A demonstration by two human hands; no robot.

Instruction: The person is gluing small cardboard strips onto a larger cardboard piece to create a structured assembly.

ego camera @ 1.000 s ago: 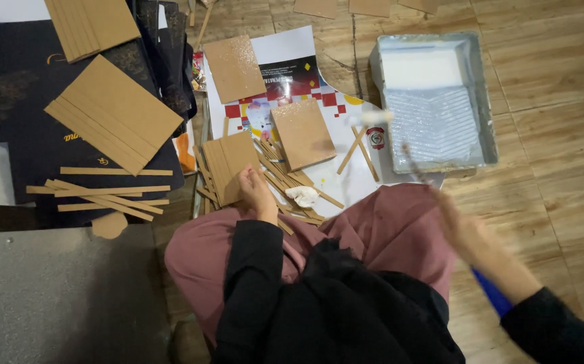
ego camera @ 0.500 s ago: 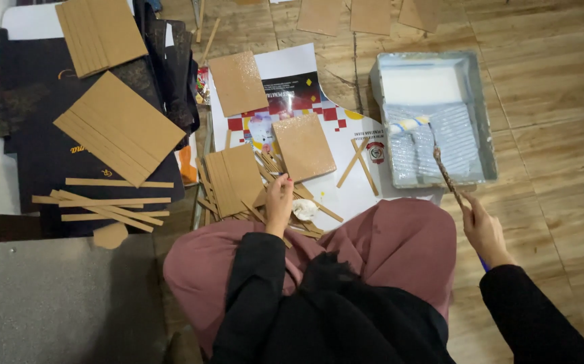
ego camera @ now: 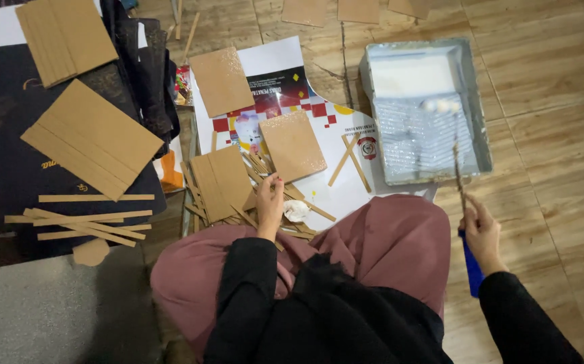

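Head view: right hand (ego camera: pixel 484 232) closed around blue-handled paint roller (ego camera: pixel 455 152), its white head over the grey paint tray (ego camera: pixel 482 145) far right. Left hand (ego camera: pixel 270 205) loosely curled, fingertips touching cardboard strips (ego camera: pixel 258 168) beside the cardboard square (ego camera: pixel 293 145) on the floor.

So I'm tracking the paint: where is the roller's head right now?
In the head view, the roller's head sits inside the grey paint tray at upper right, on its ribbed slope, with the handle running back to the right hand.
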